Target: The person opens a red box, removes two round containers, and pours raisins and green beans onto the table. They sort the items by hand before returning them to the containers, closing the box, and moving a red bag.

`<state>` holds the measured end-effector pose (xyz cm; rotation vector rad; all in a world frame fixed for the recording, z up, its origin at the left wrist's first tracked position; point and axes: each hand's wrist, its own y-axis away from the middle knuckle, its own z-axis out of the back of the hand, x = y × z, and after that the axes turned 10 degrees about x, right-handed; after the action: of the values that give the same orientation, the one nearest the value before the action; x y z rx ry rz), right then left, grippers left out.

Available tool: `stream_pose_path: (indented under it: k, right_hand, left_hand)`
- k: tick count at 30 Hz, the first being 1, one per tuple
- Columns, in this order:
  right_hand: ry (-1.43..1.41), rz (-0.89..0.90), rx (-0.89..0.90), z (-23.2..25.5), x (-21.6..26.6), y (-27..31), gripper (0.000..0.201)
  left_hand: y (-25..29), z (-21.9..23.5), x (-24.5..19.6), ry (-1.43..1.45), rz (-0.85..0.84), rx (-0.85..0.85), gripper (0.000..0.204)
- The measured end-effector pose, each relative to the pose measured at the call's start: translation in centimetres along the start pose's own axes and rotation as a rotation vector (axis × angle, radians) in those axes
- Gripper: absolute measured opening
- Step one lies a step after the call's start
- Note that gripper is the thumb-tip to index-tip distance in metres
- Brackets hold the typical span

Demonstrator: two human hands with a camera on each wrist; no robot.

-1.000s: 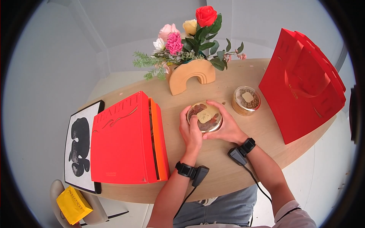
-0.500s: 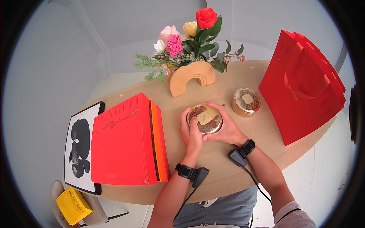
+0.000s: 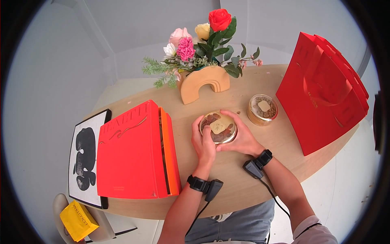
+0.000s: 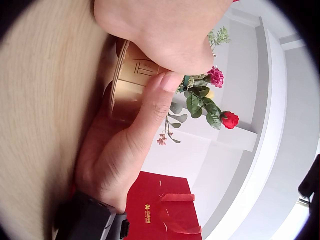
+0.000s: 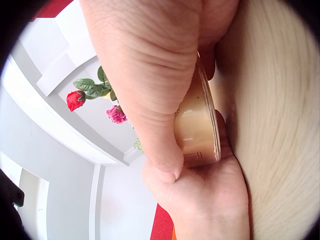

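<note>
Both hands hold a round gold jar (image 3: 226, 133) with a clear lid, a cream label and reddish-brown dried pieces showing inside. My left hand (image 3: 202, 142) grips its left side, thumb lying over the lid's edge. From the right, my right hand (image 3: 243, 136) wraps the jar, fingers round the far side and thumb along the near side. In the left wrist view, the gold wall of the jar (image 4: 131, 85) shows between the hands, its base close over the wooden table. The right wrist view shows the same gold wall of the jar (image 5: 197, 127).
A second jar (image 3: 263, 109) with small brown pieces stands to the right, near a tall red gift bag (image 3: 313, 97). At left a large red box (image 3: 128, 154) overlaps a framed picture (image 3: 84, 158). Behind, flowers fill an arched vase (image 3: 203, 81). A yellow packet (image 3: 79, 219) lies on a chair.
</note>
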<state>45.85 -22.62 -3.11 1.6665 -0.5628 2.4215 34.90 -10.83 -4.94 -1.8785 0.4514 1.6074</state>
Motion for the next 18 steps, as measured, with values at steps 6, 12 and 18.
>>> stream_pose_path:
  k: [6, 12, 18]
  right_hand:
    - [0.039, 0.026, -0.022, -0.13, -0.37, -0.06, 0.121]
    - [0.036, 0.033, -0.022, -0.07, -0.47, -0.10, 0.121]
    - [0.032, 0.031, -0.024, -0.12, -0.38, -0.05, 0.121]
  left_hand:
    - [-0.01, 0.00, 0.04, -0.014, -0.002, 0.000, 0.040]
    - [0.11, -0.12, -0.46, -0.011, 0.012, 0.004, 0.037]
    - [0.08, -0.08, -0.44, -0.009, 0.011, 0.002, 0.039]
